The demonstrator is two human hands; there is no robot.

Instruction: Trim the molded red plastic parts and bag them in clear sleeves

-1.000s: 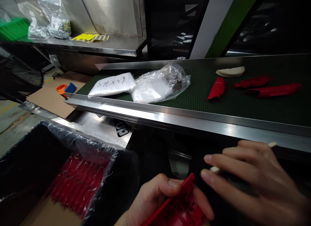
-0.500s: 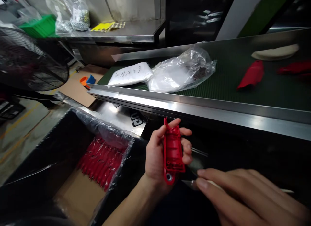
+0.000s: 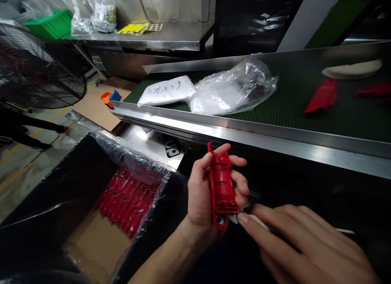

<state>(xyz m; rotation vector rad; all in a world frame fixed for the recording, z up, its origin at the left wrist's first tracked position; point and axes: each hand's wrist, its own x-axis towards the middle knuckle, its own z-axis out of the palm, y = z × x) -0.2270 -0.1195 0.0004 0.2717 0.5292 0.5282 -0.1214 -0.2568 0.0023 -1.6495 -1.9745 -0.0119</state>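
A red plastic housing (image 3: 223, 182) lies in my left hand (image 3: 198, 190), its hollow, ribbed inside facing up. My left thumb and fingers close around its sides. At its lower end is a round eyelet with a metal ring. In my right hand (image 3: 293, 235) a small knife (image 3: 258, 222) with a pale handle is pinched between thumb and fingers. The knife's short blade is at the housing's lower right corner, beside the eyelet; I cannot tell whether it touches the plastic. Part of the handle is hidden by my right fingers.
A plastic-lined bin (image 3: 88, 231) at the left holds rows of red parts (image 3: 128, 200). Across the front runs a green conveyor belt (image 3: 290, 113) with a metal rail, carrying white packets (image 3: 168, 90), a clear bag and red pieces (image 3: 322, 96). A fan (image 3: 39, 68) stands far left.
My right hand has brought the knife left and slightly up, to the housing's lower corner. My left hand and the housing appear slightly farther right, with the housing tilted a little.
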